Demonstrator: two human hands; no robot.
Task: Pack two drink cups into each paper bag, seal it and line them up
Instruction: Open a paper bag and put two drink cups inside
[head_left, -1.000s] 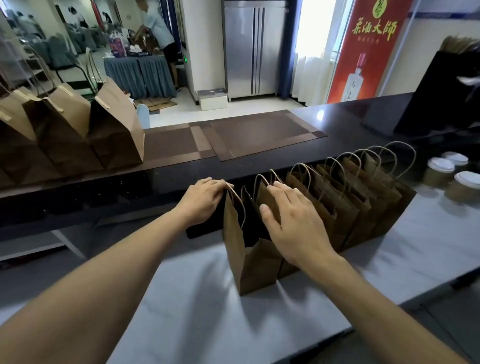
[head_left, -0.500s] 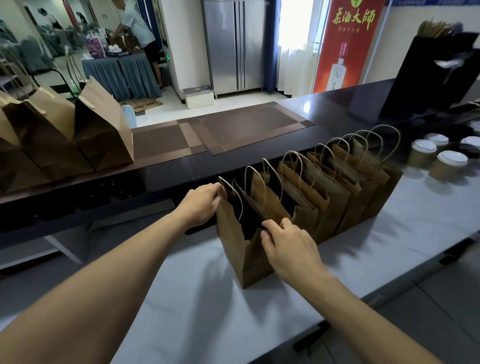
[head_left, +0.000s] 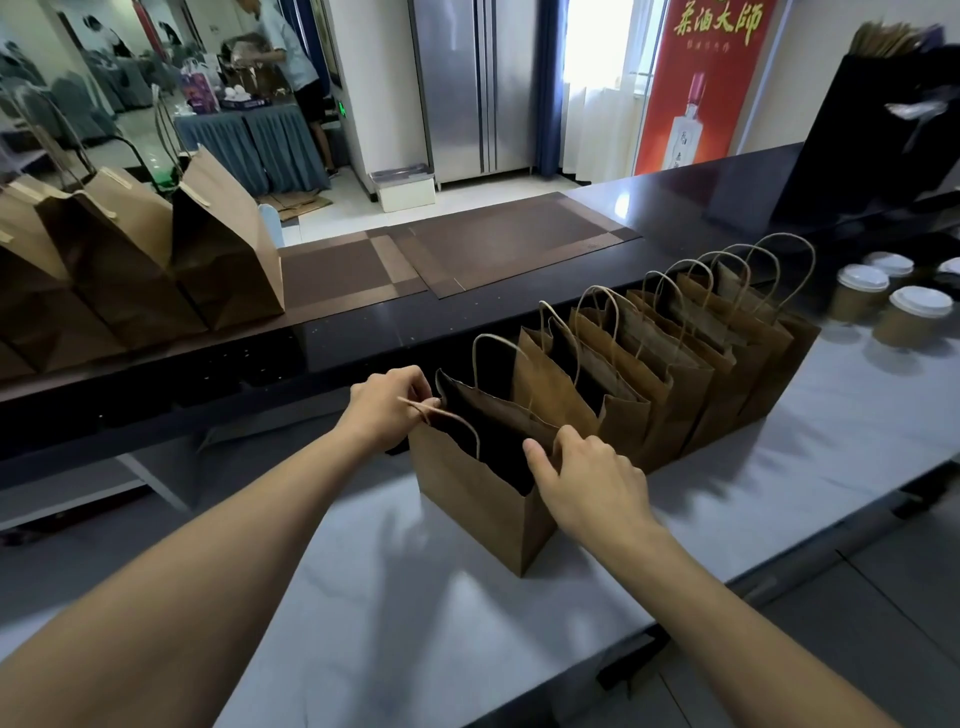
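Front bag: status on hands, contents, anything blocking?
Left hand pinches the handle, right hand grips the rim of the front bag. Bag open, no cup visible inside. Cups wait far right; nothing in the way.

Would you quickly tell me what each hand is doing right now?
Left hand: pinches the front bag's handle.
Right hand: grips that bag's right rim.

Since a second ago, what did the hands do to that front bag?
The hands pulled the front paper bag open. The right hand slid from the top of the bags down to pinch its near rim; the left hand kept gripping the far rim and handle. The other bags stayed in their row and the cups stayed put.
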